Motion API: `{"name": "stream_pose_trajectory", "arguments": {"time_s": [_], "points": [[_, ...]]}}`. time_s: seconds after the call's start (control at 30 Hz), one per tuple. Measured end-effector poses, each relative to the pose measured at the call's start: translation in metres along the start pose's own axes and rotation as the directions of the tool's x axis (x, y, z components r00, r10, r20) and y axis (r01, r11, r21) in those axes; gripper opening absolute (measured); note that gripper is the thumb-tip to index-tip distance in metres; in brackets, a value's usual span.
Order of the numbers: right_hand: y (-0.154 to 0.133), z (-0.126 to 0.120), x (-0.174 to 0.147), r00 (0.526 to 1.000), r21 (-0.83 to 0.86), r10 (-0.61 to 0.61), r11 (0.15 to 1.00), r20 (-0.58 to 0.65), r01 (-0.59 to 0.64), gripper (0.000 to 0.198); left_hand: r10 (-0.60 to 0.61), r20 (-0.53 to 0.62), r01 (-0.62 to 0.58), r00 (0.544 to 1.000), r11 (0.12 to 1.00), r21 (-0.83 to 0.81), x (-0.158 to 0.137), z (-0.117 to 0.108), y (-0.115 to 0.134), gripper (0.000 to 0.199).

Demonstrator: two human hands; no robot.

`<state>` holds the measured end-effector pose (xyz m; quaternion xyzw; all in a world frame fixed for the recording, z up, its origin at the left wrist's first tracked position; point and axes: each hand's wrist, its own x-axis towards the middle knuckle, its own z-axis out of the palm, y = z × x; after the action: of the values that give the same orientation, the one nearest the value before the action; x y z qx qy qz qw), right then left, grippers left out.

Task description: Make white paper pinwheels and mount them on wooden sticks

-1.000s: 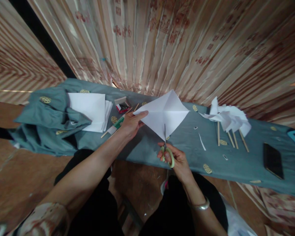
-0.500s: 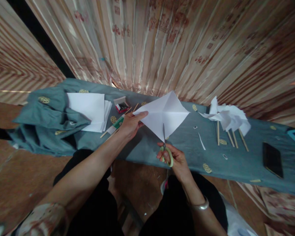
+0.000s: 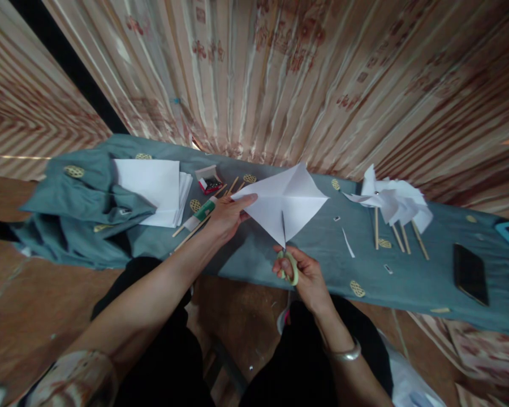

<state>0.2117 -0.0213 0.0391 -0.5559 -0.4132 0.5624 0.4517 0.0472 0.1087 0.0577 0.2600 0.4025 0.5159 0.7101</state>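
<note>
Green-handled scissors [image 3: 296,272] overlap creased white paper [image 3: 299,195] at one corner.

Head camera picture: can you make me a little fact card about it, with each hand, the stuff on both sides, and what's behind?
Left hand: pinching the left corner of a creased white paper sheet
Right hand: holding green-handled scissors, blade at the sheet's near corner
Right wrist: silver bracelet
Left side: paper stack, small open box
Right side: white paper pinwheels on sticks, thin paper strip, dark phone
Underneath: grey-green cloth with yellow patterns
Behind: patterned curtain
</note>
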Motion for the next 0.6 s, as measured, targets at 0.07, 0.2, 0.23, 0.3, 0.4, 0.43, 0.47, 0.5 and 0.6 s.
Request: {"name": "stream_pose_trajectory", "arguments": {"time_s": [0.07, 0.2, 0.23, 0.3, 0.4, 0.43, 0.47, 0.5, 0.6], "points": [[-0.0002, 0.0002, 0.0000, 1.000, -0.001, -0.003, 1.000, 0.003, 0.003, 0.052, 0.000, 0.003, 0.000, 1.000, 1.000, 0.003, -0.0006, -0.0002, -0.0008, 0.026], [-0.0007, 0.0008, -0.0001, 0.999, -0.015, -0.040, 0.999, 0.011, 0.040, 0.045, -0.011, 0.024, 0.011, 1.000, 1.000, 0.011, -0.0026, -0.0001, -0.0037, 0.029], [-0.0008, 0.0009, 0.0000, 0.999, -0.015, -0.044, 0.999, 0.010, 0.044, 0.044, -0.013, 0.030, 0.012, 0.999, 1.000, 0.012, -0.0030, 0.0000, -0.0044, 0.030], [-0.0014, 0.0011, 0.0002, 0.999, -0.008, -0.046, 0.999, 0.004, 0.046, 0.043, -0.012, 0.040, 0.011, 0.999, 1.000, 0.014, -0.0034, 0.0000, -0.0055, 0.033], [-0.0028, 0.0019, 0.0004, 0.999, -0.002, -0.037, 0.999, -0.007, 0.037, 0.045, -0.005, 0.049, 0.005, 0.999, 1.000, 0.005, -0.0032, -0.0004, -0.0062, 0.034], [-0.0033, 0.0023, 0.0004, 0.999, -0.002, -0.032, 0.999, -0.012, 0.032, 0.046, -0.005, 0.050, 0.005, 0.999, 1.000, 0.000, -0.0030, -0.0006, -0.0062, 0.035], [-0.0037, 0.0028, 0.0004, 0.999, -0.001, -0.028, 1.000, -0.017, 0.028, 0.047, -0.006, 0.050, 0.006, 0.999, 1.000, -0.005, -0.0028, -0.0008, -0.0062, 0.035], [-0.0040, 0.0032, 0.0004, 0.999, 0.002, -0.023, 1.000, -0.023, 0.023, 0.047, -0.008, 0.048, 0.008, 0.999, 1.000, -0.008, -0.0027, -0.0011, -0.0062, 0.036], [-0.0041, 0.0042, 0.0005, 0.999, 0.016, -0.004, 1.000, -0.038, 0.004, 0.046, -0.016, 0.042, 0.017, 0.999, 1.000, -0.011, -0.0024, -0.0015, -0.0060, 0.037]]}}
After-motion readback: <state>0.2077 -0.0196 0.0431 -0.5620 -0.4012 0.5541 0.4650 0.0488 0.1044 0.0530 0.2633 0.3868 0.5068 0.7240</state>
